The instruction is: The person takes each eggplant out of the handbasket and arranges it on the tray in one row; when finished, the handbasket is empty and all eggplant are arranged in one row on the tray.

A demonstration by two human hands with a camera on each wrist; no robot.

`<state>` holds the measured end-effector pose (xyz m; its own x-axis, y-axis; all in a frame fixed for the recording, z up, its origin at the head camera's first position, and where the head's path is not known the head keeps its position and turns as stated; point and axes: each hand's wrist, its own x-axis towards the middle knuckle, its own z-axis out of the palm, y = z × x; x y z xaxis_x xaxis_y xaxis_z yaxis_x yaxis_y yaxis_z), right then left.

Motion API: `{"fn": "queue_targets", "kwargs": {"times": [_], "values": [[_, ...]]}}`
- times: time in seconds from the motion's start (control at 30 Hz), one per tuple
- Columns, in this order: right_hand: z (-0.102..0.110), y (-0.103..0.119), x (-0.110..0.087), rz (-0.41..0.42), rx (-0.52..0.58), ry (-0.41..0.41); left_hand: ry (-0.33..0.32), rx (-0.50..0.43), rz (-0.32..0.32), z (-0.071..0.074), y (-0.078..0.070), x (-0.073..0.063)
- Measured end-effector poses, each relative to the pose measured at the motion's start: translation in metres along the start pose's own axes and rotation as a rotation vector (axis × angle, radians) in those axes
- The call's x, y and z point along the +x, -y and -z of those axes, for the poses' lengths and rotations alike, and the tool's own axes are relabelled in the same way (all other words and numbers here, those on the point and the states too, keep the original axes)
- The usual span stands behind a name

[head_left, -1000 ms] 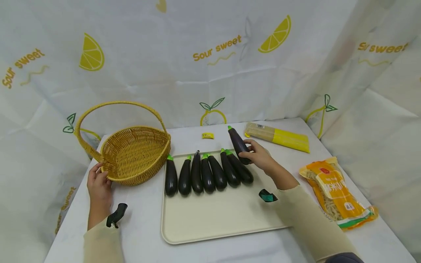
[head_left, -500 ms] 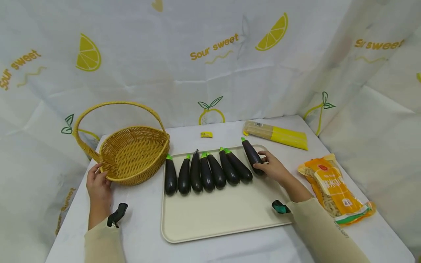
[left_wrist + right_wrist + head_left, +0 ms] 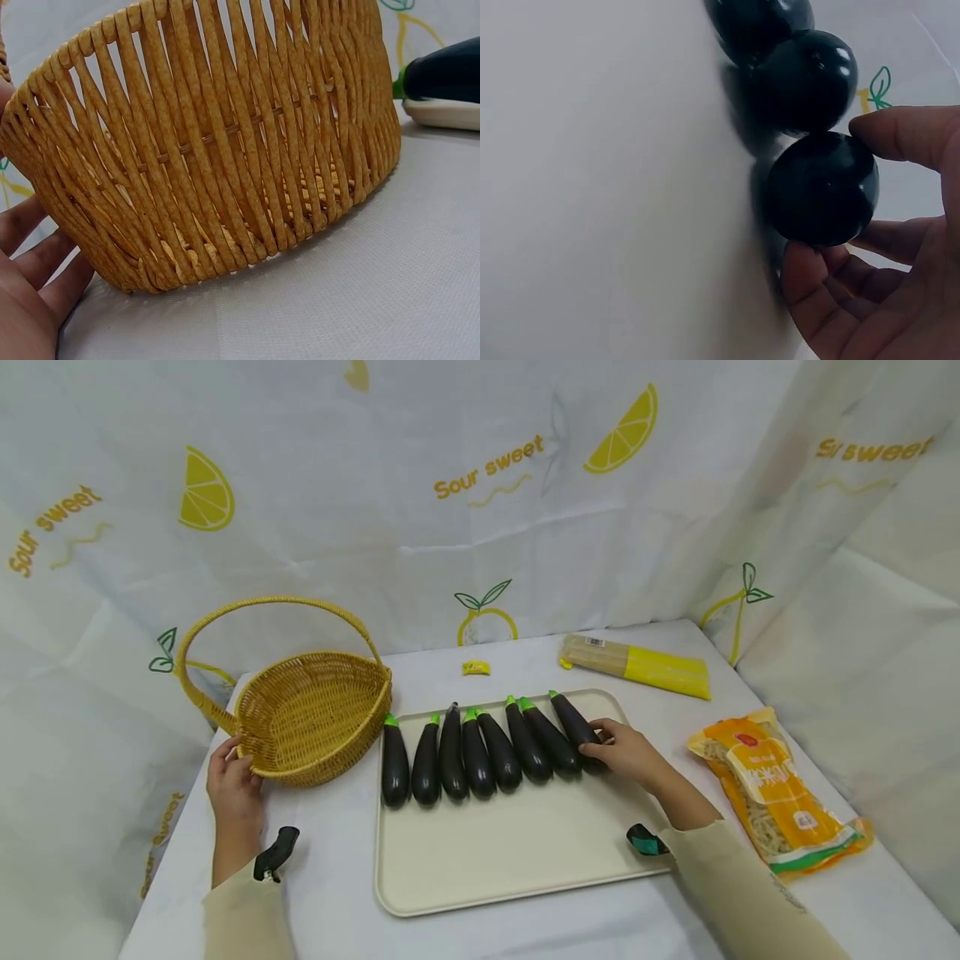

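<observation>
A wicker basket (image 3: 337, 758) with a tall arched handle stands on the left of the table. At its near left edge my left hand (image 3: 236, 789) holds the rim; in the left wrist view the fingers (image 3: 46, 259) lie against the woven side (image 3: 217, 150). On the beige tray (image 3: 510, 852), several dark eggplants with green stems lie in a row. My right hand (image 3: 630, 753) grips the rightmost eggplant (image 3: 572, 718) near its round end. In the right wrist view thumb and fingers are around this eggplant (image 3: 821, 191), which touches its neighbour (image 3: 806, 82).
A small yellow packet (image 3: 476, 668) lies behind the tray. At the back right is a long yellow-ended noodle pack (image 3: 637, 667), and an orange bag (image 3: 776, 789) lies right of the tray. A white printed curtain (image 3: 412, 485) hangs behind the table.
My right hand has carried its eggplant rightward and down onto the tray, then up against the row's right end. My left hand has stayed on the basket.
</observation>
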<state>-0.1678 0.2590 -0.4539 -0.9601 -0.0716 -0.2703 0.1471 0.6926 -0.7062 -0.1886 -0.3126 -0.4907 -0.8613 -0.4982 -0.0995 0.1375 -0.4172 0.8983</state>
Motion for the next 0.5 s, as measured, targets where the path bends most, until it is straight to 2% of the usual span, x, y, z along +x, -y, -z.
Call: {"fn": "queue_targets", "kwargs": {"times": [0.2, 0.5], "values": [[0.0001, 0.0029, -0.0047, -0.006, -0.044, 0.012, 0.0, -0.011, -0.015, 0.0027, -0.0011, 0.0013], [0.0008, 0.0043, -0.0048, -0.015, -0.019, -0.007, 0.003, -0.01, -0.014, 0.0008, -0.0003, -0.0015]]}}
